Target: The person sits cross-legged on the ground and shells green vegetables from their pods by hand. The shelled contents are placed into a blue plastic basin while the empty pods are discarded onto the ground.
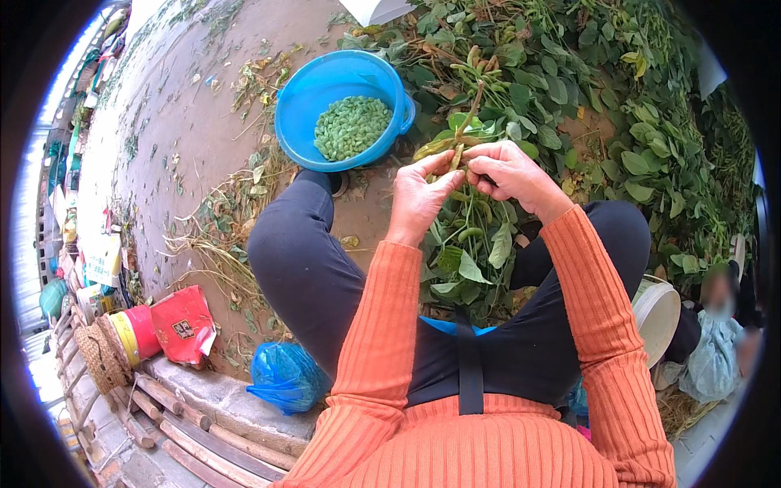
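My left hand (425, 192) pinches a yellowish bean pod (456, 156) between thumb and fingers, over my lap. Close against it on the right, my right hand (509, 177) has its fingers curled at the pod and its stem; what exactly its fingertips grip is hidden. A brown plant stalk (473, 113) with more pods rises just above both hands. Leafy bean plants (473, 268) hang and lie below the hands, between my legs. Up and to the left of my hands stands a blue plastic basin (293, 131), with shelled green beans (354, 127) heaped at its bottom.
A large pile of bean plants (647, 134) covers the ground at the right. A blue plastic bag (287, 375) sits by my left thigh, near wooden poles (232, 448) and a red bag (183, 326). A white bucket (662, 317) lies at the right, near another person (714, 348).
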`<action>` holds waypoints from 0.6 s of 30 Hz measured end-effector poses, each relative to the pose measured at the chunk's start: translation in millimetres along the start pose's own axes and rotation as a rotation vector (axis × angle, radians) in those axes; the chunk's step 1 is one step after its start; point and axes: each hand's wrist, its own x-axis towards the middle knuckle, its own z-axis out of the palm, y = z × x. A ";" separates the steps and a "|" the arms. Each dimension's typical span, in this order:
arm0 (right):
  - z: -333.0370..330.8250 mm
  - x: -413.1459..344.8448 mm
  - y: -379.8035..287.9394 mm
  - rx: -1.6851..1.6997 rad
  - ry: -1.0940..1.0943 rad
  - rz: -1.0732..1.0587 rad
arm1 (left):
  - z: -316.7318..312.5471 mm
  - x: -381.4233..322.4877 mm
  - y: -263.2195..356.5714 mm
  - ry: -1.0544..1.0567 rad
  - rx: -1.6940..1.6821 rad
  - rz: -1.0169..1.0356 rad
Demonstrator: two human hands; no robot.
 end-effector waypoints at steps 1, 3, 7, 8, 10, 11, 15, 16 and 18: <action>-1.4 0.9 2.1 0.024 -0.017 0.010 | -1.1 1.1 -3.8 -0.001 0.017 0.029; -1.7 0.4 2.0 0.056 -0.036 0.024 | -1.8 3.2 -9.2 -0.003 0.049 0.087; -0.9 -3.7 -2.5 0.086 -0.044 0.020 | -1.1 3.4 -9.5 0.002 0.118 0.101; -0.8 -4.0 -2.7 0.092 -0.044 0.015 | -1.6 2.8 -8.0 -0.008 0.129 0.085; -1.9 -4.0 -2.6 0.097 -0.068 0.008 | -1.8 1.6 -6.3 -0.005 0.152 0.096; -2.7 -4.1 -2.5 0.100 -0.080 0.004 | -1.1 1.4 -6.2 0.006 0.164 0.122; -2.7 -3.4 -0.6 0.101 -0.074 0.005 | -0.4 0.1 -5.5 0.031 0.215 0.156; -1.3 -4.6 -1.7 0.102 -0.065 -0.001 | -0.1 -0.5 -4.3 0.032 0.236 0.158; 1.4 -6.4 -3.5 0.087 -0.050 -0.015 | 0.6 -1.5 -1.2 0.035 0.277 0.160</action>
